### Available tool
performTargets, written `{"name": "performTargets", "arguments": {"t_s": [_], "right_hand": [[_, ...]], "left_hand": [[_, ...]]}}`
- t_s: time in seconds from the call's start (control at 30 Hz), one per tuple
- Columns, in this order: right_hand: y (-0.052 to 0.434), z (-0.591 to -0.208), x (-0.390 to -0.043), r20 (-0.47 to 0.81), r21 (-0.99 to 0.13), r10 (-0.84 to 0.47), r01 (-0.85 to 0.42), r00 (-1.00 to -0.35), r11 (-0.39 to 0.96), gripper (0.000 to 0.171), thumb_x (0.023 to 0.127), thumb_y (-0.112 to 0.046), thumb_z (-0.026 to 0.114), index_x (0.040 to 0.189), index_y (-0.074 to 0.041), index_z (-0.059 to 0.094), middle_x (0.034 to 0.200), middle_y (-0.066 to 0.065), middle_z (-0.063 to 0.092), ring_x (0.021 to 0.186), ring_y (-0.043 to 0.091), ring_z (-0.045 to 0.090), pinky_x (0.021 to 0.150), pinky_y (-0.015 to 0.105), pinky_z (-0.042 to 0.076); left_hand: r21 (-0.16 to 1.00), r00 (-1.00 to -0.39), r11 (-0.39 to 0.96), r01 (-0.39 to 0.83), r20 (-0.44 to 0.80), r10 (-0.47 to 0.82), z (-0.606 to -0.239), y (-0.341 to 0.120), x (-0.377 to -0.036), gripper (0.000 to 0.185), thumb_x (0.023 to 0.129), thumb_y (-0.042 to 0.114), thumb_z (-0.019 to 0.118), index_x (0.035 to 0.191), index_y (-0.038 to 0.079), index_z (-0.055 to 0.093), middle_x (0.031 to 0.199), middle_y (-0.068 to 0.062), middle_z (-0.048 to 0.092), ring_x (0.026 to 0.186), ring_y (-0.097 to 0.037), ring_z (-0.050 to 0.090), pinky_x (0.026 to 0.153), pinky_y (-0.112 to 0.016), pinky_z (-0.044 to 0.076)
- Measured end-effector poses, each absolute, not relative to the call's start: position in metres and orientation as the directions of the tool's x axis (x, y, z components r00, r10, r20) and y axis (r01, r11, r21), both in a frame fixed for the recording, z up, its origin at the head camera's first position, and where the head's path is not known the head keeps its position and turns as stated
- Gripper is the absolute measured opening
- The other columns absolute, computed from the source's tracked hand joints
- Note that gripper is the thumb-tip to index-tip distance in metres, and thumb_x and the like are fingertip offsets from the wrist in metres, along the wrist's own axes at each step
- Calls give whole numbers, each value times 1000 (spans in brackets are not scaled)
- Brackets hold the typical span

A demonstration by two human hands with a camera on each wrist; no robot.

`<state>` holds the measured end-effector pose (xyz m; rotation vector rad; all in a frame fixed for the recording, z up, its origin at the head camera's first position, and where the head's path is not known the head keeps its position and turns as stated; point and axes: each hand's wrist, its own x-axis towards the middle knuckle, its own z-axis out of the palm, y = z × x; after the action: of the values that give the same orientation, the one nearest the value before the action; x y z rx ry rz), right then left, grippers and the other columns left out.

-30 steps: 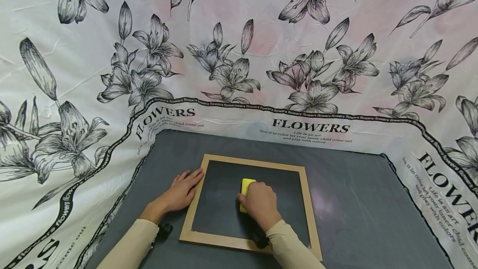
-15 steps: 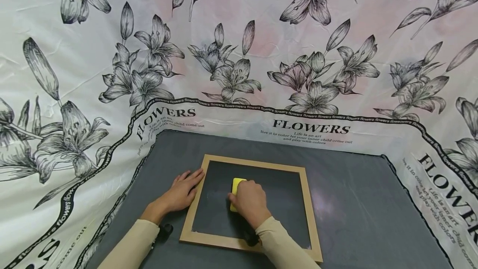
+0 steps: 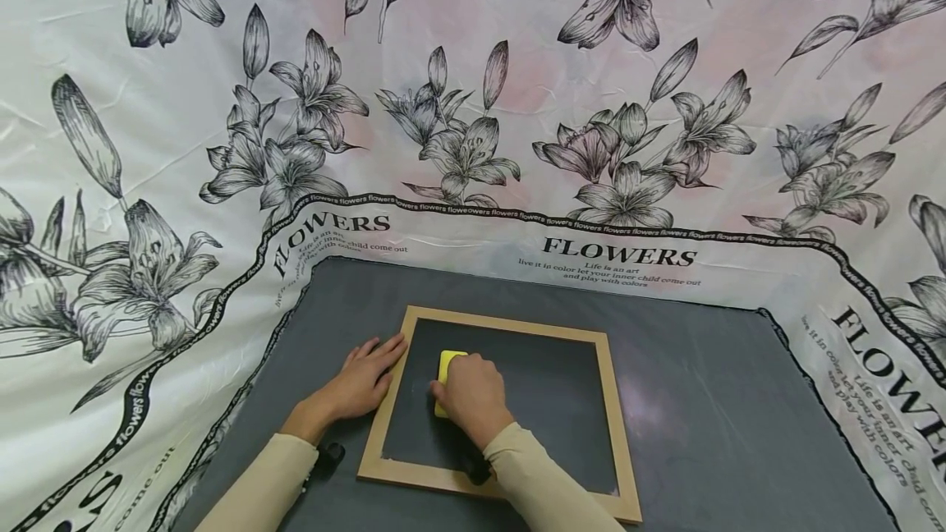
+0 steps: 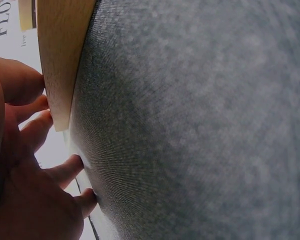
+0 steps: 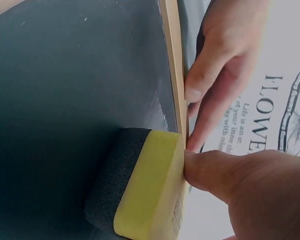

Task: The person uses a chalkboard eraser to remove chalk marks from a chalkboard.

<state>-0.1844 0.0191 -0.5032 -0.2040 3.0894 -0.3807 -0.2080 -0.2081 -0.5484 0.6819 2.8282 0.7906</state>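
A small chalkboard (image 3: 539,401) in a light wooden frame lies flat on the dark grey table. My right hand (image 3: 473,396) grips a yellow chalkboard eraser (image 3: 447,364) on the board's left half. In the right wrist view the eraser (image 5: 150,185) shows a black felt side against the black surface, with the thumb on its yellow back. My left hand (image 3: 360,380) lies at the frame's left side, its fingers extended and touching the wood. The left wrist view shows thumb and fingertips along the frame's edge (image 4: 62,65), the other fingertips on the table.
The dark grey tabletop (image 3: 739,417) extends around the board. A white floral cloth (image 3: 473,245) printed with "FLOWERS" borders the table at the back and sides. Faint pale marks (image 5: 157,112) show on the board near the frame in the right wrist view.
My right hand has slid the eraser leftward across the board, from near its middle to the left half. My left hand has stayed in place at the frame.
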Motion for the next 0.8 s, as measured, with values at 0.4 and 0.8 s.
{"name": "performTargets", "arguments": {"t_s": [0.4,0.8], "right_hand": [[-2,-505,-186,-21,-209,-152,-145,-988,967,52,95,-53,83,102,-3,81,84,8,70,68,20,65,65,40,64],[-13,-507,-187,-7,-196,-180,-175,-984,965,52,95,-56,83,100,-4,82,82,7,69,67,21,66,61,38,62]], "left_hand": [[523,-892,762,382,-7,453,-548,-208,-209,58,111,8,57,168,5,44,179,-14,35,161,-58,30,125,-82,20],[530,-890,756,385,-3,456,-549,-209,-209,58,112,8,56,168,6,44,178,-15,35,161,-57,29,125,-82,19]]}}
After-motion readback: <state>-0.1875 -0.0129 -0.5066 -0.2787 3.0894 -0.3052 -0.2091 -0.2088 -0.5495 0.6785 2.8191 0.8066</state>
